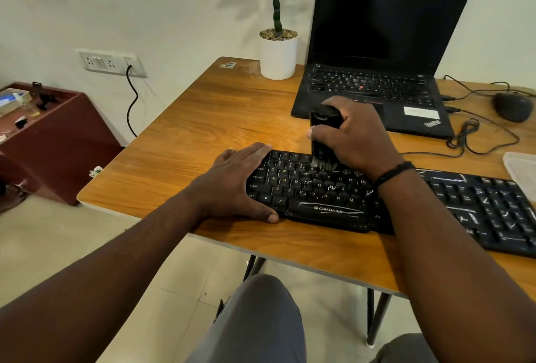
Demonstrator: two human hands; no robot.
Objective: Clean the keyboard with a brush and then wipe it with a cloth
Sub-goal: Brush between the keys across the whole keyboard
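Observation:
A black Zebronics keyboard (464,203) lies along the front of the wooden desk (203,119). My left hand (235,183) rests flat on the keyboard's left end, fingers straight and thumb at its front edge. My right hand (356,139) grips a black brush (322,136) upright, with its pale bristles touching the upper key rows left of centre. A whitish cloth (522,171) lies at the right edge of the desk, partly cut off by the frame.
An open black laptop (377,43) stands behind the keyboard. A white potted plant (278,55) sits to its left, a black mouse (512,107) with tangled cables to its right. A dark red cabinet (58,142) stands left of the desk, below a wall socket.

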